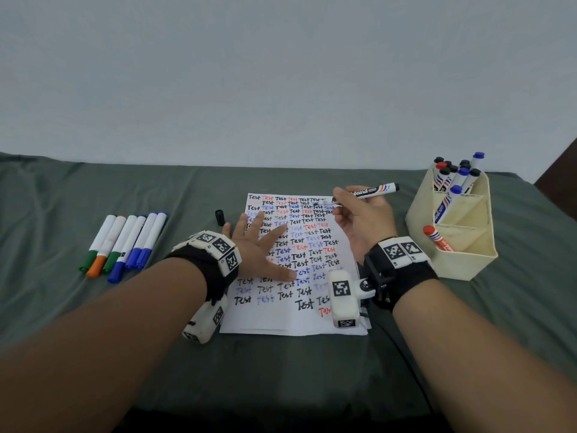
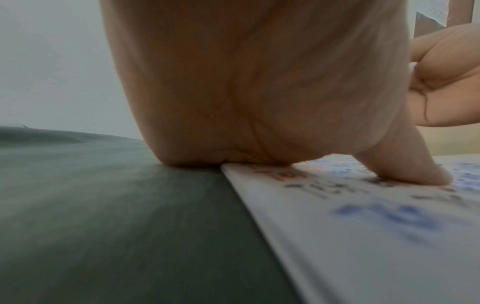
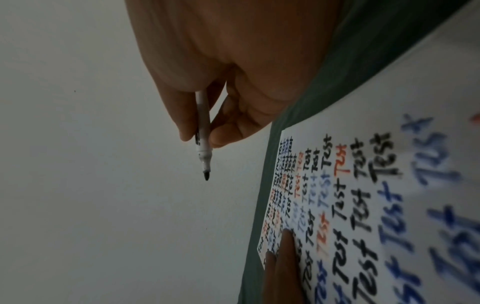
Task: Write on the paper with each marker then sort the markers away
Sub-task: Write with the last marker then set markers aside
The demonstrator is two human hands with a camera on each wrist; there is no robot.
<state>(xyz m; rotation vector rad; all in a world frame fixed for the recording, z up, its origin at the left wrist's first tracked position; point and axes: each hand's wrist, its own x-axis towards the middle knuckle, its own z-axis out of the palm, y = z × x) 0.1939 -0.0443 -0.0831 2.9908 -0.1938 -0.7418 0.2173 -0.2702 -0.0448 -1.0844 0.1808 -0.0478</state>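
A white paper (image 1: 296, 320) covered with rows of "Test" in black, red and blue lies on the green cloth. My left hand (image 1: 259, 245) rests flat on its left half, fingers spread; in the left wrist view its thumb (image 2: 415, 170) presses the paper (image 2: 376, 236). My right hand (image 1: 362, 220) grips an uncapped black whiteboard marker (image 1: 371, 191) above the paper's upper right corner, tip pointing left. In the right wrist view the marker (image 3: 203, 144) sits between thumb and fingers, its black tip clear of the paper (image 3: 363, 205). Its black cap (image 1: 219, 217) stands left of the paper.
Several white markers (image 1: 125, 242) with green, orange and blue caps lie in a row on the left. A cream compartment holder (image 1: 462, 245) at the right holds several whiteboard markers at the back, one blue in the middle, one red (image 1: 437, 239) in front. A pale wall rises behind.
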